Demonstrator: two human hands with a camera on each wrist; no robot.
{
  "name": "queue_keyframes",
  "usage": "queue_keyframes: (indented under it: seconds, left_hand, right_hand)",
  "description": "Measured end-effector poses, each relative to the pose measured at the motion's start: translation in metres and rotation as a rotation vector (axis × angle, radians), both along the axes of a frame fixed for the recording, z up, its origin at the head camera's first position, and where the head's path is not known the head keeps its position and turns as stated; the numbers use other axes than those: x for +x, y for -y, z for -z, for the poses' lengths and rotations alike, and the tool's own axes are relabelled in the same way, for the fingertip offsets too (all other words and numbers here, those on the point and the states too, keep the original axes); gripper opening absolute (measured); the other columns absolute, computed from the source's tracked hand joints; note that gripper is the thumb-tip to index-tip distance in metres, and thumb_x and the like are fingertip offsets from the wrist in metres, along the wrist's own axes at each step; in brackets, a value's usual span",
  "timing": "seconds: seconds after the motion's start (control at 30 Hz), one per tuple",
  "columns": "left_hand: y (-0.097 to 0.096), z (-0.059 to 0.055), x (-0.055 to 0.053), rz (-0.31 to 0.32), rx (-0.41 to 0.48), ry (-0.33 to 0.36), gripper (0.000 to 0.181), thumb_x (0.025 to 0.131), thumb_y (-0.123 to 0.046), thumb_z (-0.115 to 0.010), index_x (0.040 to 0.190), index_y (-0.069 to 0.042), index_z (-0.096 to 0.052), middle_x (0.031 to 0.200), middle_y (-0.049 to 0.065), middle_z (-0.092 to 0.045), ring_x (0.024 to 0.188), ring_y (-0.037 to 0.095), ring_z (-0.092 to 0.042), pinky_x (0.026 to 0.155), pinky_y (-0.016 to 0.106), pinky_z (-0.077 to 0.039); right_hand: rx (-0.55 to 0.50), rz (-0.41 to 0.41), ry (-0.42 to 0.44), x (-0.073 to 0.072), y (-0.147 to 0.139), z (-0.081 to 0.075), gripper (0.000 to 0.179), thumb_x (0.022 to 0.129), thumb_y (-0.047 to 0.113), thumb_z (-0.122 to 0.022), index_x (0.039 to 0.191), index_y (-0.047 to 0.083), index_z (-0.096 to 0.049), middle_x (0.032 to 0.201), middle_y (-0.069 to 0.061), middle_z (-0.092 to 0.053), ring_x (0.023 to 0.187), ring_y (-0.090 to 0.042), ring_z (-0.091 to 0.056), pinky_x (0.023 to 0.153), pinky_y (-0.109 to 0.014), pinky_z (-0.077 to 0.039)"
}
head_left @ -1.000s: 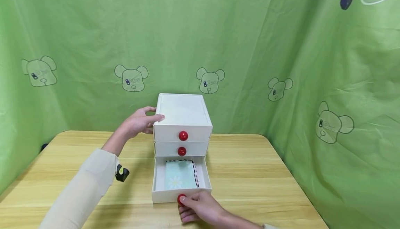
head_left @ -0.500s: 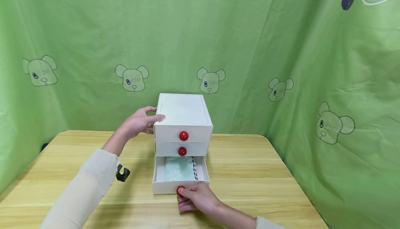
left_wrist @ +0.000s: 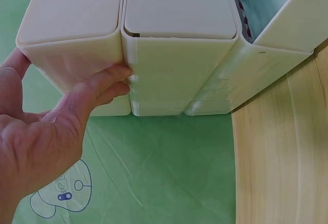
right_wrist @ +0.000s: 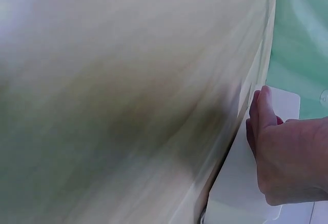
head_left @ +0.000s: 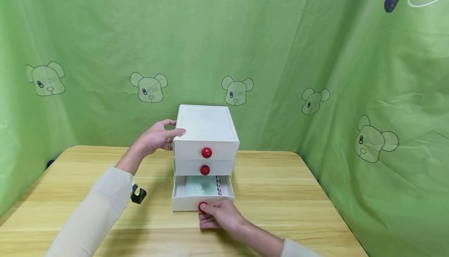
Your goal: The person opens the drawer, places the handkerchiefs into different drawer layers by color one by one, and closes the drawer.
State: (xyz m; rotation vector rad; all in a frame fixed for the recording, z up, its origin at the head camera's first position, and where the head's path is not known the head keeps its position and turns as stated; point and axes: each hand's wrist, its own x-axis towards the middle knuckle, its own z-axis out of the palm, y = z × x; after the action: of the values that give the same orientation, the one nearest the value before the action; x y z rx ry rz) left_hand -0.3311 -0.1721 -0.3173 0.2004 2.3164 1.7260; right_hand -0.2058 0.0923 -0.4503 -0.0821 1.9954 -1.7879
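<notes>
A white drawer cabinet (head_left: 207,122) with red ball knobs stands on the table. Its bottom drawer (head_left: 186,203) is pulled partway out. Inside lies a folded pale mint cloth (head_left: 200,187) with a daisy print and a dark-and-white edging. My right hand (head_left: 224,216) pinches the bottom drawer's red knob (head_left: 201,206) between thumb and fingers. At the cabinet's upper left, my left hand (head_left: 157,137) has its thumb on the top edge. In the left wrist view its fingers (left_wrist: 110,80) lie against the cabinet's side wall. The two upper drawers are closed.
The wood-grain table (head_left: 280,198) extends on both sides of the cabinet. A green curtain (head_left: 270,54) with bear-head prints hangs behind and at the sides. A small black device (head_left: 138,194) sits at the left cuff.
The bottom drawer has slid inward toward the cabinet, my right hand moving with its knob. Less of the cloth shows now. My left hand has stayed in place.
</notes>
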Motion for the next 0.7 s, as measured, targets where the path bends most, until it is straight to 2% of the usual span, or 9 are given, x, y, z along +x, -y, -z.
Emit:
queue_keyframes:
  seconds: [0.4, 0.53, 0.7]
  left_hand:
    - [0.000, 0.000, 0.000, 0.002, 0.004, 0.000, 0.090, 0.097, -0.034, -0.068, 0.162, -0.005, -0.013, 0.135, 0.026, -0.060, 0.109, 0.029, -0.066, 0.094, 0.040, -0.061]
    - [0.000, 0.000, 0.000, 0.002, 0.010, -0.003, 0.089, 0.097, -0.033, -0.068, 0.162, -0.005, -0.014, 0.132, 0.025, -0.062, 0.104, 0.026, -0.067, 0.092, 0.040, -0.062]
    - [0.001, 0.000, 0.000, -0.003, 0.015, -0.007, 0.089, 0.096, -0.033, -0.069, 0.162, -0.005, -0.016, 0.118, 0.018, -0.066, 0.093, 0.020, -0.065, 0.090, 0.039, -0.062]
  right_hand:
    - [-0.044, 0.037, -0.008, -0.024, 0.006, 0.001, 0.034, 0.099, 0.014, -0.063, 0.112, -0.017, -0.066, 0.097, -0.026, -0.073, 0.075, -0.020, -0.074, 0.078, -0.035, -0.066]
    - [-0.053, 0.052, -0.007, -0.034, 0.007, 0.001, 0.034, 0.100, 0.014, -0.063, 0.114, -0.017, -0.065, 0.098, -0.027, -0.073, 0.075, -0.019, -0.074, 0.078, -0.035, -0.065]
    - [-0.061, 0.075, -0.015, -0.046, 0.008, 0.003, 0.034, 0.099, 0.014, -0.064, 0.114, -0.017, -0.065, 0.095, -0.024, -0.074, 0.074, -0.018, -0.074, 0.078, -0.035, -0.066]
